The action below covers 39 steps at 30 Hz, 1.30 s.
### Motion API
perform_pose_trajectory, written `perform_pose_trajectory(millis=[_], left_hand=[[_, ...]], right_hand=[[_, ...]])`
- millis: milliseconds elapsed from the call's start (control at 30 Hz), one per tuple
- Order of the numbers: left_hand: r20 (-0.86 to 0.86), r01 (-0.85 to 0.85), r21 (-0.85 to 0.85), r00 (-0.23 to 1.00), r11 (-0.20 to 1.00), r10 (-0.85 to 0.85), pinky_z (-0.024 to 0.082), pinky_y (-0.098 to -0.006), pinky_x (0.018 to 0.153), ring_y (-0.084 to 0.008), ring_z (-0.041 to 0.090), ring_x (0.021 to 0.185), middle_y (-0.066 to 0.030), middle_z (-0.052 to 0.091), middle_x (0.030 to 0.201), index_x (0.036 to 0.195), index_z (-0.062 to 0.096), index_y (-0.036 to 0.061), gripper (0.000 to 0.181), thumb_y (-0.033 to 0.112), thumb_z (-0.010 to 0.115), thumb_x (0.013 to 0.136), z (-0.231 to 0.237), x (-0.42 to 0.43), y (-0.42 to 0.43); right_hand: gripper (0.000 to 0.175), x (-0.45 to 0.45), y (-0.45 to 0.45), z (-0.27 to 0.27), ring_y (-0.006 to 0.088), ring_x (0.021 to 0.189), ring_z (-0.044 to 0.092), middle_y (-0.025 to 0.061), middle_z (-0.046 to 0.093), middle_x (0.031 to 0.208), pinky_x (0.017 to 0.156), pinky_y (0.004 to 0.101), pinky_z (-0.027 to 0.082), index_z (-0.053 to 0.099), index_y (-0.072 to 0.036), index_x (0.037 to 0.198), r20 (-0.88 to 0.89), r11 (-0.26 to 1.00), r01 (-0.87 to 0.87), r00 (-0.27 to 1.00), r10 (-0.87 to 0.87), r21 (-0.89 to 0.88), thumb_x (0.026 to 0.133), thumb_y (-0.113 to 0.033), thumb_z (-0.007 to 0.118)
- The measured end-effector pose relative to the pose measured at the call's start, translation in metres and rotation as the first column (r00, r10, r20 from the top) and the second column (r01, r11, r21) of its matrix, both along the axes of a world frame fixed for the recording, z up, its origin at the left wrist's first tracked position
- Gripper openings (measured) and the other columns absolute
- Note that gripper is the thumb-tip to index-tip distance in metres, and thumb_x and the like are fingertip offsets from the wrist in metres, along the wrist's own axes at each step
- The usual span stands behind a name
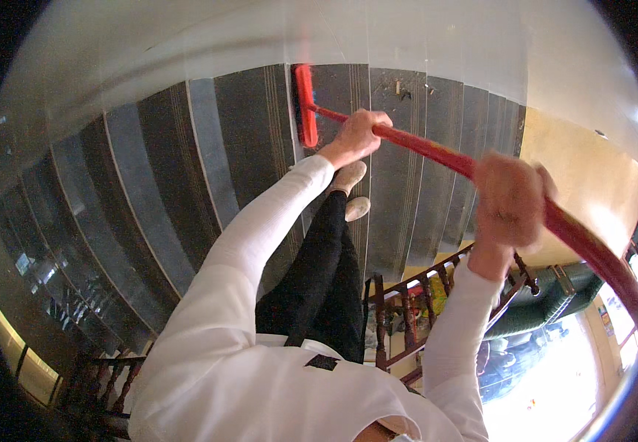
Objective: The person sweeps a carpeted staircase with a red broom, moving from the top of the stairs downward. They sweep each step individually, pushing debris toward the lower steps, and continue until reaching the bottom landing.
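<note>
A push broom with a red head (306,108) and a long red handle (429,148) stretches across the staircase. My left hand (358,132) grips the handle low, not far from the head. Higher up, my right hand (509,199) is wrapped around the same handle and looks blurred. The broom head lies along a dark stair tread (335,83), beside a step edge and close to the white wall. Its bristles are mostly hidden. Small bits of debris (404,91) lie on the neighbouring tread by the wall.
My feet in light shoes (350,175) stand on the stairs. A dark wooden balustrade (379,320) runs along the open side. The white wall (230,33) borders the steps. Beyond the railing, a green sofa (551,295) is seen near a tan floor (573,182).
</note>
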<state>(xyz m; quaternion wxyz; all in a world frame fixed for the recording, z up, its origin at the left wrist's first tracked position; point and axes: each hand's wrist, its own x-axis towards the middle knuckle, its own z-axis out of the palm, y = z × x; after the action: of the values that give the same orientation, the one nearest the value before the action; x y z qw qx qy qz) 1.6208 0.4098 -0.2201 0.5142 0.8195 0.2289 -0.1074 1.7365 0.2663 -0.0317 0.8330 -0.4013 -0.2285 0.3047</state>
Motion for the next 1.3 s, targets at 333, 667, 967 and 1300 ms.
perform_pose_trajectory(millis=[333,667,967,1300], left_hand=[[0.275,0.1,-0.068,0.958,0.993,-0.078,0.048,-0.0402,0.071,-0.0286,0.059,0.076,-0.0081,0.062,0.076,0.096,0.06,0.0059,0.024,0.003,0.065,0.072,0.066,0.011,-0.057],[0.357,-0.385,0.047,0.868,0.922,0.344,0.037,-0.0346,0.063,-0.0239,0.049,0.068,-0.0033,0.052,0.069,0.093,0.057,0.009,0.035,-0.003,0.062,0.061,0.084,-0.018,-0.056],[0.433,-0.356,0.078,0.854,0.931,0.29,0.04,-0.037,0.057,-0.0265,0.051,0.062,-0.0082,0.053,0.065,0.097,0.059,0.0084,0.025,0.002,0.058,0.073,0.02,-0.002,-0.038],[0.15,-0.295,0.112,0.949,0.949,0.278,0.045,-0.0404,0.069,-0.0273,0.06,0.08,-0.0108,0.062,0.082,0.1,0.059,0.0088,0.024,0.005,0.059,0.076,0.015,-0.015,0.002]], right_hand=[[0.039,-0.033,-0.024,0.1,0.0079,0.037,0.028,-0.0043,0.033,0.043,0.045,0.0262,0.028,0.032,-0.019,0.053,0.243,0.933,0.294,0.939,-0.242,-0.209,0.091,-0.017,0.039],[0.034,-0.021,-0.028,0.103,0.0058,0.035,0.027,-0.007,0.033,0.041,0.044,0.0229,0.027,0.033,-0.019,0.052,0.317,0.996,0.041,0.948,-0.014,-0.078,0.083,-0.017,0.046],[0.027,-0.028,0.018,0.065,0.0093,0.038,0.029,-0.0036,0.034,0.046,0.04,0.0267,0.026,0.035,-0.017,0.062,0.468,0.942,0.168,0.884,-0.014,-0.289,0.089,-0.015,0.038],[0.031,-0.013,0.049,0.03,0.0083,0.041,0.027,-0.0062,0.03,0.047,0.044,0.0259,0.027,0.033,-0.019,0.061,0.156,0.999,-0.004,0.988,0.012,-0.052,0.091,-0.021,0.038]])
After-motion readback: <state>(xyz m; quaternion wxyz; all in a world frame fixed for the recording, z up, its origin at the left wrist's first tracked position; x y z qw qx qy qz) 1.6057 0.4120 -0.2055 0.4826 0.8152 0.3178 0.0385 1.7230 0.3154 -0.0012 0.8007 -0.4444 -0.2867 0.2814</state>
